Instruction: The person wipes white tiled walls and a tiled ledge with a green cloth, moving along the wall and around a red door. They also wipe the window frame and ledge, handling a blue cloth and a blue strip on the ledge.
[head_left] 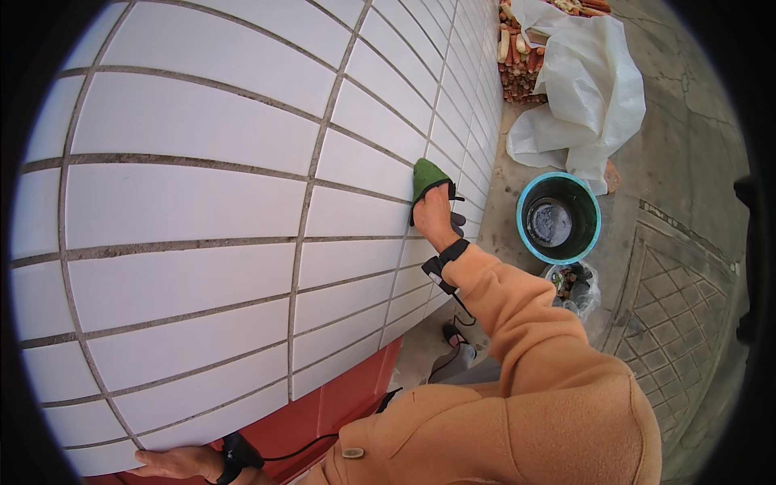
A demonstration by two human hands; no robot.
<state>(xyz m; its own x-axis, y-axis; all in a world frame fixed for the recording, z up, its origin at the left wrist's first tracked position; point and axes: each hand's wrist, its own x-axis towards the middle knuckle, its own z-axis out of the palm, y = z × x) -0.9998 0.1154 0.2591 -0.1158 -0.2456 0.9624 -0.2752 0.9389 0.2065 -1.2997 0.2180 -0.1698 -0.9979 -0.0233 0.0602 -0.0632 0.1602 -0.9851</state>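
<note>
A wall of white rectangular tiles (182,200) with grey joints fills the left and middle of the view. My right hand (438,212) is at the wall's surface, partly covered by a green cloth (429,176) with dark edging; part of the fingers and how they grip it are hidden. A dark grey rounded item shows beside that hand. At the lower left, my left hand (173,462) rests by the lower corner of the tiled wall, with nothing visible held in it. Both wrists wear black straps with a device and cable.
A bucket with a blue rim (519,233) stands on the concrete right of the wall, beside a plastic bag of rubbish (587,294). Farther up, a white woven sheet (582,79) partly covers stacked corn cobs (521,66). Below the tiles is a red surface (339,400).
</note>
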